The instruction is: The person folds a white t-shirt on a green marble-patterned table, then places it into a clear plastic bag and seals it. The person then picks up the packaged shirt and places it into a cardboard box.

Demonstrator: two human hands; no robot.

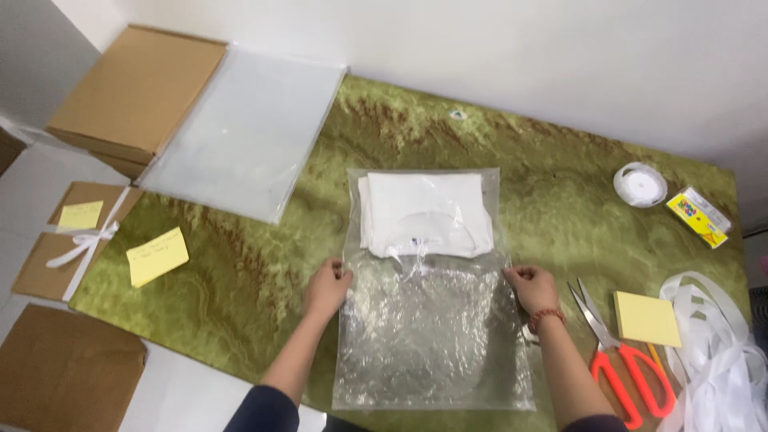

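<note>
The clear plastic bag (432, 320) lay at the frame's centre, a folded white garment (424, 214) in its upper half. I saw my left hand (326, 290) pinching its left edge and my right hand (532, 288) pinching its right edge.

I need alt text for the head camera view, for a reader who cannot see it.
Two bare hands, left hand and right hand, grip the side edges of a clear plastic bag holding a folded white garment on a green patterned table. Orange scissors and a yellow sticky-note pad lie to the right.
</note>
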